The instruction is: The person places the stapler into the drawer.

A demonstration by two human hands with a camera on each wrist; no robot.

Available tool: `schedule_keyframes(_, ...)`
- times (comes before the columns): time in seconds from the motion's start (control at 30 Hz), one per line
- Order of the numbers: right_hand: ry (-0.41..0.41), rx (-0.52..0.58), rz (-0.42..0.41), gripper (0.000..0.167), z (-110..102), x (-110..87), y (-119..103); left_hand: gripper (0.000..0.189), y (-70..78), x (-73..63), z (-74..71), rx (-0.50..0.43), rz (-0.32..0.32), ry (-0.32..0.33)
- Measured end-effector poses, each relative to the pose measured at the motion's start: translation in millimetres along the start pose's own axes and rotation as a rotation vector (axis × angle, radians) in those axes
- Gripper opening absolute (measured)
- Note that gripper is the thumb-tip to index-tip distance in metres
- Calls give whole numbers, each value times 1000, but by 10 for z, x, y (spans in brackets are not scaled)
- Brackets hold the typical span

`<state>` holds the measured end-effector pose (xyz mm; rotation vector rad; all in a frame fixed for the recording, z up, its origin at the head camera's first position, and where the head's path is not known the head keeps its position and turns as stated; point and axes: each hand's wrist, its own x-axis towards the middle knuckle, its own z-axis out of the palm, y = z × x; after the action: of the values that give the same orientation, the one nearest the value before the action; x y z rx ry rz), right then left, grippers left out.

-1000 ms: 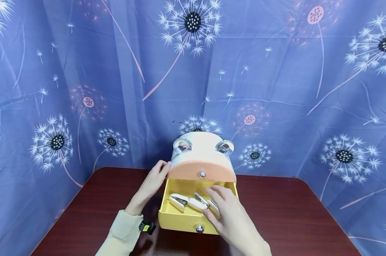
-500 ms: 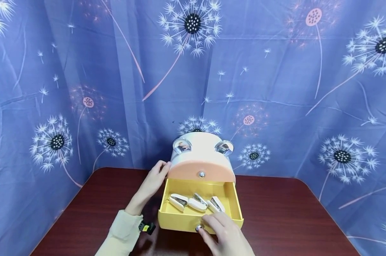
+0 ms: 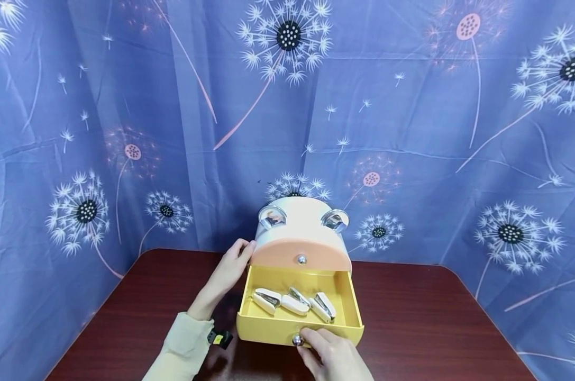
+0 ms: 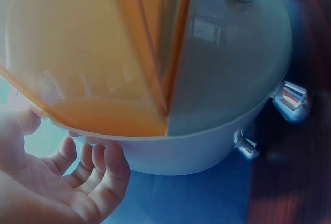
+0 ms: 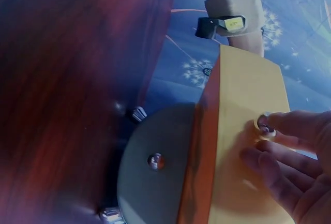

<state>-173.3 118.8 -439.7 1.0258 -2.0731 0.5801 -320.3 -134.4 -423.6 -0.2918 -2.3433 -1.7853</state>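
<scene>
A small white storage box [image 3: 300,217] with a peach upper drawer front [image 3: 282,255] stands on the table, its yellow lower drawer [image 3: 263,329] pulled out. Three white mini staplers lie in that drawer: a left one [image 3: 267,299], a middle one [image 3: 294,302] and a right one [image 3: 323,307]. My right hand [image 3: 332,353] pinches the round silver knob [image 5: 266,124] on the yellow front between thumb and forefinger. My left hand [image 3: 230,267] rests against the box's left side, fingertips touching its wall in the left wrist view.
Two shiny domed eyes, a left one [image 3: 272,216] and a right one [image 3: 335,219], jut from the box top. Behind the dark red-brown table [image 3: 411,317] hangs a blue dandelion curtain [image 3: 411,121]. A black strap device [image 3: 219,338] sits on my left wrist.
My right hand has come down from over the drawer's right side to the knob on its front, uncovering the right stapler. The left hand and the box have stayed put.
</scene>
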Motion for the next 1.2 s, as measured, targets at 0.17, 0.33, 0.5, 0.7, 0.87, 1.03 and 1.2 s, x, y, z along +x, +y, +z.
schedule_keyframes(0.17,15,-16,-13,36,72,-10,-9,37,-5,-10,-17,-4,-6,-1)
schedule_keyframes(0.33,30,-37,-8,23,94,-7,-16,36,9,-13,-25,-14,-8,-7)
schedule_keyframes(0.5,23,-73,-5,27,78,31,-14,37,17,4,-38,6,-4,3)
schedule_keyframes(0.7,10,-113,8,30,46,88,32,35,10,5,-39,6,0,7)
schedule_keyframes(0.87,5,-112,3,27,56,122,61,34,6,-4,-24,-8,-6,-2)
schedule_keyframes(1.03,-2,-111,18,30,86,140,61,39,-1,-8,-4,-5,-15,0)
schedule_keyframes(1.2,-18,-98,60,31,117,168,70,40,-8,-5,-4,3,-16,0)
